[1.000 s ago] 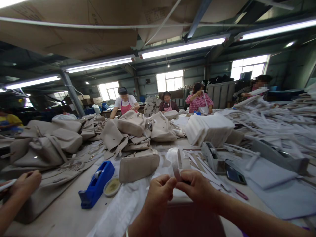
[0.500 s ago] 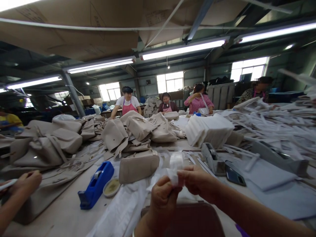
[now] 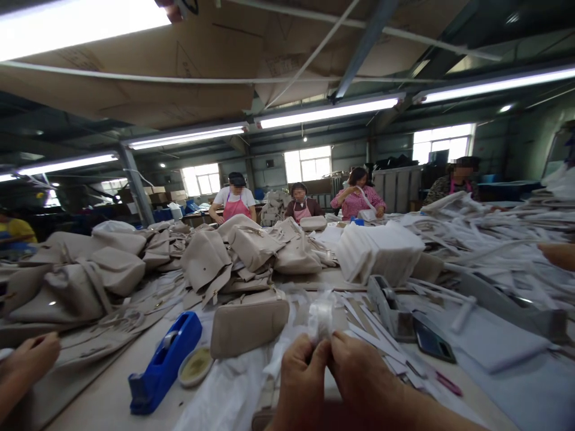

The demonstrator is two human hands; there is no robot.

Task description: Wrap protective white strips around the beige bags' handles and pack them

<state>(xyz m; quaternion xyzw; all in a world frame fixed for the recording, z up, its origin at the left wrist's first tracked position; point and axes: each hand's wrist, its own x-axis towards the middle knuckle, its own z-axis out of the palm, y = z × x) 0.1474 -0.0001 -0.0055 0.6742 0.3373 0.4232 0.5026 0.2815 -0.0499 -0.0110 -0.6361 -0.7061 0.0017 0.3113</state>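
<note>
Low in the middle of the view, my left hand (image 3: 300,374) and my right hand (image 3: 362,365) are close together, both with fingers pinched. A shiny, translucent wrapping film (image 3: 321,317), curved like a loop, rises from between their fingertips; what lies inside it I cannot make out. Beneath my wrists, a dark brownish bag panel is mostly hidden. Just beyond and left of my hands lies a beige bag (image 3: 249,326). White tissue-like wrapping (image 3: 229,389) spreads beside my left hand.
A blue tape dispenser (image 3: 166,362) and a round dish (image 3: 196,366) stand left. Grey tape dispenser (image 3: 390,308), phone (image 3: 432,338) and white foam stack (image 3: 381,248) are right. Beige bags (image 3: 251,239) are heaped ahead. A co-worker's hand (image 3: 33,359) enters left; other people work opposite.
My hands have come closer together and my right hand has drawn in toward me. The white piece between my fingers is now mostly covered. A co-worker's hand appears at the right edge.
</note>
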